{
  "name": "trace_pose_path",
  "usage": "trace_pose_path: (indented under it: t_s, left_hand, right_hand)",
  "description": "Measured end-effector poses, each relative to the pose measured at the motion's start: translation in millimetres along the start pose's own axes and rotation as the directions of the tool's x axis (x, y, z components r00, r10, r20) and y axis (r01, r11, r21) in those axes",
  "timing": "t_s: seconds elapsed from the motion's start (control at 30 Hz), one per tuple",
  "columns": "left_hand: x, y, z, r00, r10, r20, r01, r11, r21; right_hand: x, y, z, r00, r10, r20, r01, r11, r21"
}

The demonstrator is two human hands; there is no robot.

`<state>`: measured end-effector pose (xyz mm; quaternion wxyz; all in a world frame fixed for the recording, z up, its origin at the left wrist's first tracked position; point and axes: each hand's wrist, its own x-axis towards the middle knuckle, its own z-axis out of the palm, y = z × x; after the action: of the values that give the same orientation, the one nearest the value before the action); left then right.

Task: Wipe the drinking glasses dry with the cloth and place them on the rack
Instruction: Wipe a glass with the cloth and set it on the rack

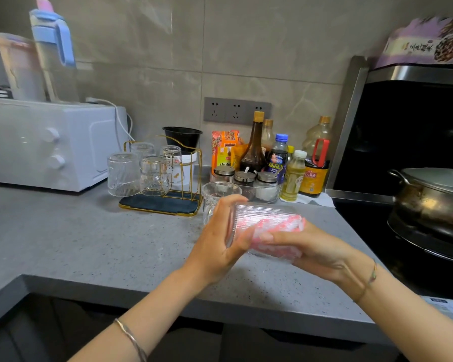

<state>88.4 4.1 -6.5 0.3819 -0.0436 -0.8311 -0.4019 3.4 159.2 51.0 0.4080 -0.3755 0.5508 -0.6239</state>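
Grey speckled desk [89, 231] runs under a tiled kitchen wall, with a white oven [50, 142] at the left and a lidded pot [429, 197] at the right. Above the desk's front part I hold a ribbed glass [256, 211] on its side. My left grip [220, 239] curls round one end of it. My right grip [306, 246] clasps the pink-and-white cloth [293, 222] against the other. Whether the cloth sits inside the glass or wraps it, I cannot tell through the ribs.

I judge the glass stiff, brittle and slick while damp. The ribs should give purchase, so the wall near the base seems a safer hold than the thin rim.

Counting: four upturned glasses [123, 173] stand on the gold rack [157, 204], one upright glass [220, 190] waits on the desk just behind my left grip, and one is in hand. That makes six glasses, one cloth and one rack.
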Motion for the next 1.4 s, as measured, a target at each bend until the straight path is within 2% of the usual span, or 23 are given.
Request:
trace_pose_path:
  t_s: [0.1, 0.2, 0.27, 0.33, 0.4, 0.47, 0.53, 0.6, 0.67, 0.77, 0.87, 0.93, 1.0, 1.13, 1.17, 1.27, 1.33, 1.4]
  left_hand:
    - [-1.0, 2.0, -1.1, 0.999, -0.019, 0.034, 0.021, 0.998, -0.051]
    - [1.4, 6.9, 3.3, 0.978, -0.177, 0.110, 0.191, 0.971, -0.142]
    - [4.9, 16.2, 4.2, 0.917, -0.356, 0.182, 0.396, 0.873, -0.285]
    - [10.5, 24.1, 2.7, 0.810, -0.512, 0.285, 0.586, 0.691, -0.424]
    - [12.6, 28.0, 2.2, 0.740, -0.593, 0.316, 0.667, 0.590, -0.455]
    - [13.9, 29.5, 4.3, 0.750, -0.616, 0.242, 0.649, 0.615, -0.448]
    - [12.4, 29.7, 6.9, 0.813, -0.570, 0.117, 0.561, 0.713, -0.422]
    - [10.3, 24.5, 9.2, 0.874, -0.484, 0.051, 0.465, 0.801, -0.377]
    - [6.6, 16.4, 11.3, 0.925, -0.379, 0.032, 0.368, 0.869, -0.331]
    - [0.2, 6.2, 9.6, 0.985, -0.175, -0.006, 0.170, 0.964, -0.204]
    - [-2.9, 3.7, 5.3, 1.000, -0.012, 0.004, 0.012, 0.997, -0.078]
    - [-1.6, 4.3, 3.2, 1.000, 0.015, 0.011, -0.015, 0.998, -0.057]
    - [1.8, 7.4, 2.6, 0.999, -0.041, 0.035, 0.043, 0.997, -0.069]
    - [8.1, 15.0, 4.0, 0.960, -0.240, 0.144, 0.267, 0.939, -0.218]
    - [10.9, 14.9, 3.3, 0.936, -0.308, 0.168, 0.341, 0.911, -0.232]
    - [18.0, 17.8, 3.9, 0.806, -0.531, 0.261, 0.591, 0.751, -0.296]
    - [19.6, 24.1, 5.8, 0.785, -0.575, 0.230, 0.619, 0.721, -0.312]
    - [17.1, 24.3, 8.6, 0.814, -0.565, 0.136, 0.578, 0.765, -0.284]
  right_hand:
    - [3.3, 0.9, -2.0, 0.997, -0.027, -0.074, 0.018, 0.992, -0.121]
    - [4.8, 3.1, -3.5, 0.991, -0.061, -0.121, 0.034, 0.977, -0.212]
    - [3.7, 4.1, -2.4, 0.983, -0.107, -0.146, 0.057, 0.949, -0.311]
    - [3.4, 5.6, -0.7, 0.975, -0.151, -0.161, 0.079, 0.919, -0.387]
    - [3.6, 8.5, 2.0, 0.974, -0.170, -0.149, 0.094, 0.903, -0.420]
    - [3.0, 10.1, 4.9, 0.979, -0.164, -0.124, 0.099, 0.903, -0.418]
    - [2.5, 9.8, 6.2, 0.985, -0.150, -0.085, 0.101, 0.902, -0.421]
    - [2.5, 7.2, 5.7, 0.989, -0.136, -0.064, 0.096, 0.898, -0.430]
    - [1.7, 5.1, 2.8, 0.992, -0.118, -0.049, 0.088, 0.910, -0.405]
    - [-1.0, 3.8, -1.4, 0.998, -0.063, 0.007, 0.063, 0.966, -0.252]
    - [-3.7, 0.8, -4.6, 0.999, -0.026, 0.031, 0.030, 0.990, -0.138]
    - [-3.4, -1.9, -5.7, 0.999, -0.039, -0.005, 0.038, 0.987, -0.154]
    - [-1.4, -4.1, -6.0, 0.995, -0.076, -0.060, 0.063, 0.978, -0.200]
    - [-1.5, -4.3, -5.7, 0.984, -0.139, -0.114, 0.098, 0.946, -0.308]
    - [-1.9, -3.8, -4.6, 0.981, -0.153, -0.118, 0.103, 0.931, -0.349]
    - [-1.1, -1.7, 1.8, 0.974, -0.172, -0.147, 0.093, 0.896, -0.434]
    - [-0.1, -0.3, 5.2, 0.975, -0.168, -0.147, 0.089, 0.896, -0.436]
    - [-0.3, -0.5, 7.8, 0.982, -0.148, -0.115, 0.084, 0.897, -0.435]
